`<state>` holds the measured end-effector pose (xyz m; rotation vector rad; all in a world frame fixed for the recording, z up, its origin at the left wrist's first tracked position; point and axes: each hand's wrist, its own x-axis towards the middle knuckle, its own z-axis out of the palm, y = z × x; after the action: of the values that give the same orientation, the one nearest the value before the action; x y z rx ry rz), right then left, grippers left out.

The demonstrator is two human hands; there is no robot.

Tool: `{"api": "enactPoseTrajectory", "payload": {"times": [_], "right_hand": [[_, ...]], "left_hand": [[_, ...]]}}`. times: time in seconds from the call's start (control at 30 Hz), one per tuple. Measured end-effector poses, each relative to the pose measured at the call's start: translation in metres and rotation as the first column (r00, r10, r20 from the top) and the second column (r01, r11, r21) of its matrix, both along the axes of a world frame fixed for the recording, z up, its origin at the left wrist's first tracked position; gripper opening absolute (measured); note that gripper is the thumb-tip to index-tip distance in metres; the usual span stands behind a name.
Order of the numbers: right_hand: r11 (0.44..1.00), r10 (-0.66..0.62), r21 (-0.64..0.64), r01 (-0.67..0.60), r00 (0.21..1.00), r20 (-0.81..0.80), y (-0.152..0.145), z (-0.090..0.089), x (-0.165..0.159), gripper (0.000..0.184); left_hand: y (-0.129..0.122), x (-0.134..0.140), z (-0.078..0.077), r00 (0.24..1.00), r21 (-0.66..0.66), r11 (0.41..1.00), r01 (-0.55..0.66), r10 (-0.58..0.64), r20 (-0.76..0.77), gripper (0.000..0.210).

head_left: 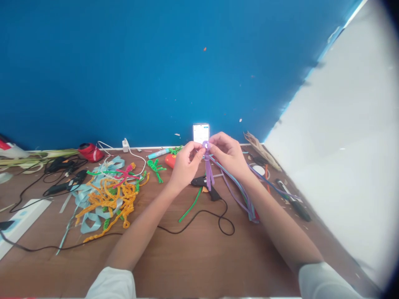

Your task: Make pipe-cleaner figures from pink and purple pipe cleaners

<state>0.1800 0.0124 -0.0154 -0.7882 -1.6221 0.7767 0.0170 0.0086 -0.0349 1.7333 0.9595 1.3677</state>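
Between my two hands, above the table, hangs a purple pipe-cleaner figure with a small loop at its top and several strands dangling down. My left hand pinches the left side of the loop between thumb and fingers. On the other side, my right hand pinches the loop's right edge. A lit phone leans against the wall just behind the loop. Below the dangling strands lies a black glue gun, partly covered by them. Long purple and blue pipe cleaners lie under my right forearm.
A tangle of orange pipe cleaners and light blue ribbon spreads at left. Near it are a green pipe-cleaner figure, a white power strip and black cords. A cutter-like tool lies at right. A blue wall borders the table.
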Motion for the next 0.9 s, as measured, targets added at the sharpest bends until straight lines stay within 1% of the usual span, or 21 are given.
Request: {"api": "enactPoseTrajectory", "payload": {"times": [0.07, 0.13, 0.23, 0.3, 0.4, 0.47, 0.5, 0.57, 0.67, 0.8, 0.9], "right_hand": [[1.0, 0.01, -0.018, -0.011, 0.999, -0.054, 0.0, 0.0, 0.0, 0.017], [1.0, -0.007, -0.024, 0.005, 0.997, -0.08, 0.0, 0.0, 0.0, 0.016], [0.999, -0.015, 0.039, 0.015, 1.0, -0.001, 0.0, -0.002, -0.001, 0.011], [0.997, -0.009, 0.08, 0.004, 0.998, 0.056, 0.0, -0.003, -0.002, 0.011], [0.997, -0.007, 0.08, 0.003, 0.999, 0.05, 0.002, -0.004, -0.004, 0.014], [0.998, 0.008, 0.064, -0.011, 0.999, 0.037, 0.003, -0.005, -0.003, 0.016], [0.998, 0.028, 0.052, -0.03, 0.999, 0.035, 0.003, -0.005, -0.003, 0.018], [0.994, 0.108, 0.01, -0.108, 0.994, 0.029, 0.004, -0.004, -0.002, 0.022], [0.972, 0.231, -0.036, -0.231, 0.973, 0.003, 0.003, -0.003, -0.002, 0.026], [0.962, 0.266, -0.053, -0.266, 0.964, -0.006, -0.002, 0.001, -0.002, 0.031], [0.949, 0.301, -0.099, -0.301, 0.954, -0.016, -0.004, 0.004, -0.001, 0.033]], "left_hand": [[0.003, 0.0, -0.003, 0.998, -0.016, 1.0, 0.003, -0.002, 0.058, 0.023], [0.007, 0.0, -0.006, 0.993, -0.022, 1.0, -0.002, 0.005, 0.118, 0.024], [0.01, 0.0, -0.008, 0.985, -0.013, 1.0, -0.023, 0.025, 0.17, 0.024], [0.01, 0.0, -0.009, 0.986, 0.002, 0.999, -0.042, 0.041, 0.164, 0.024], [0.007, 0.001, -0.009, 0.992, 0.024, 0.998, -0.06, 0.057, 0.111, 0.024], [0.006, 0.001, -0.008, 0.996, 0.026, 0.998, -0.052, 0.05, 0.078, 0.025], [0.005, 0.001, -0.007, 0.997, 0.022, 0.999, -0.037, 0.036, 0.072, 0.025], [0.004, 0.001, -0.005, 0.996, 0.004, 1.0, 0.014, -0.015, 0.087, 0.027], [0.002, 0.0, -0.001, 0.984, -0.044, 0.993, 0.111, -0.104, 0.142, 0.028], [0.0, -0.001, 0.002, 0.954, -0.108, 0.967, 0.232, -0.204, 0.22, 0.03], [-0.001, 0.0, 0.002, 0.93, -0.107, 0.949, 0.297, -0.262, 0.258, 0.03]]}}
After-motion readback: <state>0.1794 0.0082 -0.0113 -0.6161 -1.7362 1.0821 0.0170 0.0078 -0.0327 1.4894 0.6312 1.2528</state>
